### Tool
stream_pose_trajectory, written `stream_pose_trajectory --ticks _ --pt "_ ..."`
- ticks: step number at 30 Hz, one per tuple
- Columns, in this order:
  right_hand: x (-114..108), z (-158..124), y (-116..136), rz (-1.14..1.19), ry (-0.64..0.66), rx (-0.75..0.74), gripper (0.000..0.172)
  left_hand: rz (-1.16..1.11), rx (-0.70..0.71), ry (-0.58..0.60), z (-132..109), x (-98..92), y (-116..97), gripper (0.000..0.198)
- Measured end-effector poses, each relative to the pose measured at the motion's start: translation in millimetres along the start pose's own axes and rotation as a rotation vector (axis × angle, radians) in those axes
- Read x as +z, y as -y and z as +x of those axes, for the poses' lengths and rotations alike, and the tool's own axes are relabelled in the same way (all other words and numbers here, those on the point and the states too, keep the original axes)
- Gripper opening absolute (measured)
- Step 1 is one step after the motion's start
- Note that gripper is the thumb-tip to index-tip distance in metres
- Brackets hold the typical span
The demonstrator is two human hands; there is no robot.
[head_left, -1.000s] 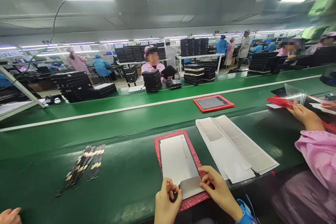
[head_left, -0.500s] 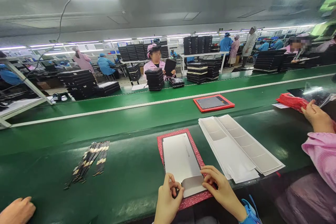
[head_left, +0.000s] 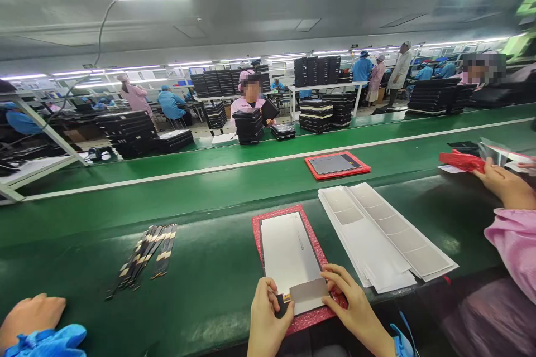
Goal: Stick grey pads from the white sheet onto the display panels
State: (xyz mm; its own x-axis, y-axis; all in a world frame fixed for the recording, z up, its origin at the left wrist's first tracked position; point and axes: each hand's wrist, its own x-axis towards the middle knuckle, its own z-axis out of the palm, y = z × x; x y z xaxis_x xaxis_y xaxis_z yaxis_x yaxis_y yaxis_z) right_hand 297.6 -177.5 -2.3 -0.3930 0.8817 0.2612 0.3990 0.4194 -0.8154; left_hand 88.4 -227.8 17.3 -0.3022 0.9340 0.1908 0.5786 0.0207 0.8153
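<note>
Head view, looking across the line: person's L hand (head_left: 268,318) and R hand (head_left: 355,304) sit at bottom center, both narrow. L pinches a small dark tab (head_left: 281,305) w/ a gold contact; R fingers curl over the right end of a grey film strip (head_left: 307,293). Strip lies across the lower end of a white-backed panel (head_left: 288,256), flat on a red glitter mat (head_left: 315,251) on the green counter (head_left: 201,284).

Mat's right edge is just beside a fanned stack of white sheets w/ grey rectangles (head_left: 377,234), so little room on that side. Bundle of flex cables (head_left: 142,256) lies well apart to the left. Bottom edge cuts off both forearms.

At lower left, another worker's hand (head_left: 31,315) w/ a blue cuff (head_left: 46,343) is cut off by the corner. At right edge, a co-worker's pink sleeve (head_left: 515,245) and hand (head_left: 500,184) are near a red bag (head_left: 460,162).

Vs. earlier frame: lower-left hand has come further in, cuff now showing; dark tab and gold contact now show btwn the hands; red bag sits lower and flatter. L thumb hides part of the tab; R thumb is hidden, so exact grip is hard to make out.
</note>
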Motion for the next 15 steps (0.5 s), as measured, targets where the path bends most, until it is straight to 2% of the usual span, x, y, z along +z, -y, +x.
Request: stream_pose_trajectory --ticks 4,6,9,12,15 --pt "2.8 -3.8 -2.6 -0.103 -0.073 -0.012 0.037 0.115 0.206 -0.155 -15.9 11.4 4.1 0.017" --pt "1.8 -3.9 -3.5 -0.117 -0.098 0.008 0.042 0.205 0.388 -0.203 -29.2 28.0 4.4 0.008" --pt "1.4 -4.1 -4.9 -0.107 -0.125 0.05 0.044 0.373 0.631 -0.234 -45.7 60.4 4.1 0.024" --pt "3.4 -4.8 -5.6 -0.073 -0.158 0.087 0.04 0.539 0.684 -0.311 -50.2 82.7 6.7 0.032" --pt "3.1 -4.3 -5.8 -0.012 -0.158 0.109 0.039 0.658 0.681 -0.36 -48.5 81.0 12.1 0.034"
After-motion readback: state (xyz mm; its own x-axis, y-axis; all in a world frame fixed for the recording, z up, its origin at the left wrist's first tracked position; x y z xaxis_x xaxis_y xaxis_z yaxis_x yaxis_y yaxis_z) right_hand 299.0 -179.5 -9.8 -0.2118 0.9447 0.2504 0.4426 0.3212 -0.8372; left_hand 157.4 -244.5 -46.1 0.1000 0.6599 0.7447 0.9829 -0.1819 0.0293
